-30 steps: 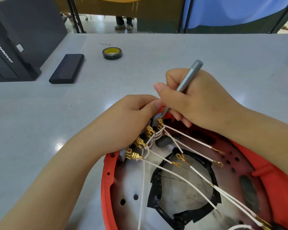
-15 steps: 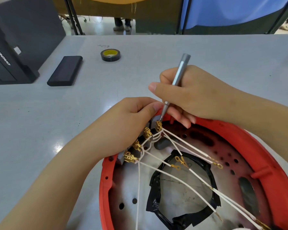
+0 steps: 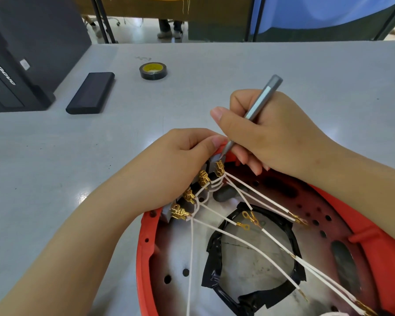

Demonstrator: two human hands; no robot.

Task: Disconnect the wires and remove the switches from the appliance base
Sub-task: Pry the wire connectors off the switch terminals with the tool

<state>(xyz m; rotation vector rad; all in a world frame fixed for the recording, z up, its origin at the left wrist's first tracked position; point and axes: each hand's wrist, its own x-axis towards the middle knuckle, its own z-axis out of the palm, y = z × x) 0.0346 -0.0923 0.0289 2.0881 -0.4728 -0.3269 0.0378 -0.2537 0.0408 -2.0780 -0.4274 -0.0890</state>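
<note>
The right hand [image 3: 274, 135] has its grip clamped pen-fashion on a grey driver [image 3: 258, 108], tip set down at the top brass terminal [image 3: 219, 168], likely to pry it off its tab. The left hand [image 3: 169, 169] curls over the switches [image 3: 211, 160] at the rim of the red base [image 3: 144, 247], probably bracing them against that push. White wires [image 3: 255, 195] fan inward, their far ends loose. The base lies on the bench [image 3: 55, 179].

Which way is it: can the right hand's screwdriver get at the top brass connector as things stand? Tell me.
Probably yes. The right hand holds the screwdriver with its tip just above the top brass connector. The left hand grips the switches beside it and covers nothing there.
</note>
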